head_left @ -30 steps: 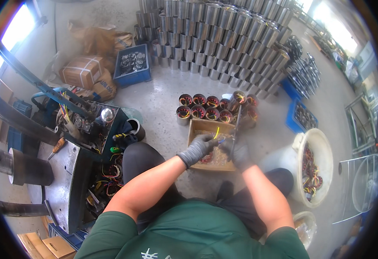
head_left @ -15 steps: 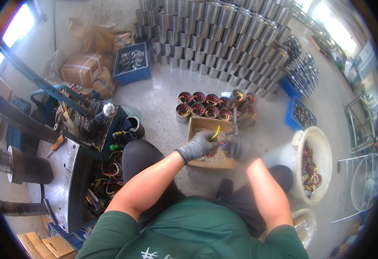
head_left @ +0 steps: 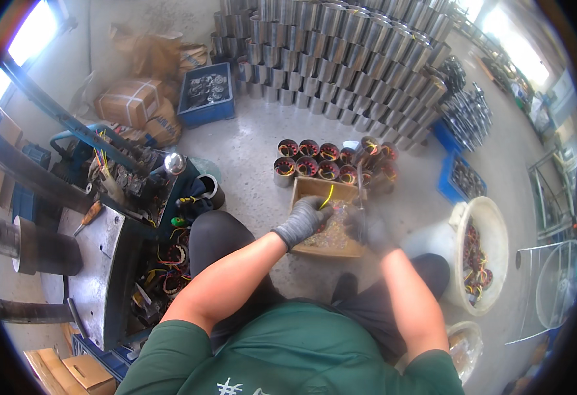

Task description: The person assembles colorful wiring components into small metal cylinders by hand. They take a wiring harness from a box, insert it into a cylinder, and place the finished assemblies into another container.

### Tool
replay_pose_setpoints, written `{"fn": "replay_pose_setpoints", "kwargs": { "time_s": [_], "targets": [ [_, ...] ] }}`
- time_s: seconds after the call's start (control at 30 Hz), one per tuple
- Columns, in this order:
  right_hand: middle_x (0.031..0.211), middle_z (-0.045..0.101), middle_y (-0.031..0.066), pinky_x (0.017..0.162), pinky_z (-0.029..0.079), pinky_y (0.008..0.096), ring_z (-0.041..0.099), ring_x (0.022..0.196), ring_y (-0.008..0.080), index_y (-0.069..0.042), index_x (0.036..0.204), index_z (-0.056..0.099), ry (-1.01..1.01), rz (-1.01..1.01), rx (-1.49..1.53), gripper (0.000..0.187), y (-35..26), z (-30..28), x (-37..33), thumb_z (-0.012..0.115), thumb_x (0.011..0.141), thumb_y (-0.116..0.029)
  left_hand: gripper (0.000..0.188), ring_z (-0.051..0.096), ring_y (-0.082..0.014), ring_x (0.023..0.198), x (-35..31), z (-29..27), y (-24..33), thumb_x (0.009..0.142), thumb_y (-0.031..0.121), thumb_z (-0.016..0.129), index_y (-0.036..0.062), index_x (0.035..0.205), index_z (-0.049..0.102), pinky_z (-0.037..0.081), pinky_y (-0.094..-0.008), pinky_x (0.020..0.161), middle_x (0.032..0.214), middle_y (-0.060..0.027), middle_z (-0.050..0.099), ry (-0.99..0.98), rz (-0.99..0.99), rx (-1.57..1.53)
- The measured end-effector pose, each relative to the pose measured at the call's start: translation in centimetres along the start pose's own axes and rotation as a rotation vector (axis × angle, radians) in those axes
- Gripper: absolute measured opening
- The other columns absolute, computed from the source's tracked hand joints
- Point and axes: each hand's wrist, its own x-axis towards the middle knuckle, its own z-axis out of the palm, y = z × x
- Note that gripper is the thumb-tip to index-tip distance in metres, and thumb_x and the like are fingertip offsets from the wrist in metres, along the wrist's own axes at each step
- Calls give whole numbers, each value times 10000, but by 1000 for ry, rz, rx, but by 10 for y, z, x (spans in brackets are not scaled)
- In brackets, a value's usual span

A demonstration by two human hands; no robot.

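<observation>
Both my hands wear grey gloves and hover over a shallow cardboard box (head_left: 309, 187) on the floor between my knees. It holds several small pale, shiny pieces (head_left: 331, 232). My left hand (head_left: 303, 221) pinches a thin yellow strip (head_left: 328, 195) that sticks up over the box. Blurred, my right hand (head_left: 367, 232) is closed around a thin dark rod (head_left: 360, 187) pointing away from me. Just beyond the box stands a cluster of round motor stators (head_left: 321, 161) with copper windings and coloured wires.
Stacked shiny metal cylinders (head_left: 341, 46) fill the back. A white bucket (head_left: 496, 220) with wound stators stands at my right, and a blue crate (head_left: 203, 92) and wrapped cardboard parcels (head_left: 130, 102) at the back left. A grey metal machine (head_left: 104, 263) with wiring is close on my left.
My left hand has shifted slightly forward and right over the box with the yellow strip. My right hand has moved a little to the right.
</observation>
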Motion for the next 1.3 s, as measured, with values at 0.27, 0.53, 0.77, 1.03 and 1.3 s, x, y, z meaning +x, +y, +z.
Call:
{"fn": "replay_pose_setpoints", "kwargs": {
  "time_s": [0.27,0.53,0.77,1.03,1.3],
  "targets": [
    [653,462,-22,420,348,225,435,487,71,-118,1095,496,-203,225,-130,304,-11,8,-23,676,889,-251,226,628,-197,704,12,-9,-21,825,196,676,7,948,667,500,-347,697,778,-137,673,120,-72,122],
    [651,515,2,403,407,258,500,468,97,-106,1093,538,-191,363,-168,342,-10,7,-23,685,877,-326,235,609,-177,713,13,-15,-19,835,181,663,2,986,659,492,-327,687,803,-111,667,88,-71,247],
    [635,522,16,402,437,272,521,455,119,-81,1070,553,-218,340,-255,370,-7,5,-23,666,882,-379,245,592,-121,767,9,-10,-3,850,143,665,-8,1041,654,495,-303,745,875,-61,686,28,-150,156],
    [587,552,66,375,415,311,511,406,177,-34,1004,574,-203,435,45,247,21,9,-21,618,850,-222,247,577,-112,749,15,-5,-18,889,138,645,-5,1090,639,485,-274,700,880,-62,663,165,-213,-132],
    [554,497,45,350,385,306,463,371,176,-40,1033,523,-153,421,164,276,46,22,-21,612,785,-124,230,620,-270,715,26,-10,-58,882,209,619,1,977,645,486,-388,700,794,-163,649,208,101,282]
  ]
}}
